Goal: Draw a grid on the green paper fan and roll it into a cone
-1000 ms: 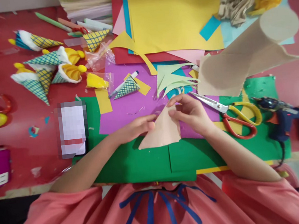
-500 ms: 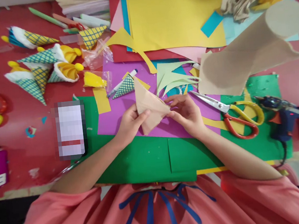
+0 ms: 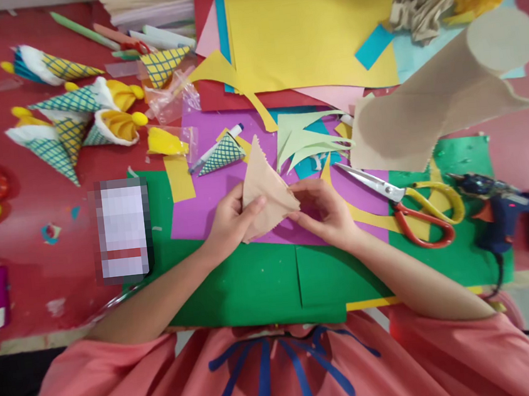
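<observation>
Both my hands hold a beige triangular piece of fabric [image 3: 264,191] above the purple sheet [image 3: 208,197]. My left hand [image 3: 229,222] grips its left side with thumb on top. My right hand [image 3: 325,207] pinches its right corner. The piece is partly rolled, its point aimed away from me. A green sheet [image 3: 254,281] lies under my forearms.
Scissors with red and yellow handles [image 3: 407,202] lie right of my hands, a blue glue gun [image 3: 496,205] farther right. A beige fabric roll [image 3: 447,90] stands at upper right. Finished patterned cones [image 3: 72,127] sit at upper left, a yellow paper stack [image 3: 307,23] behind, a phone [image 3: 123,230] left.
The beige piece lay flat on the green sheet a second ago; both hands lifted it and curled it, turning its point away from me.
</observation>
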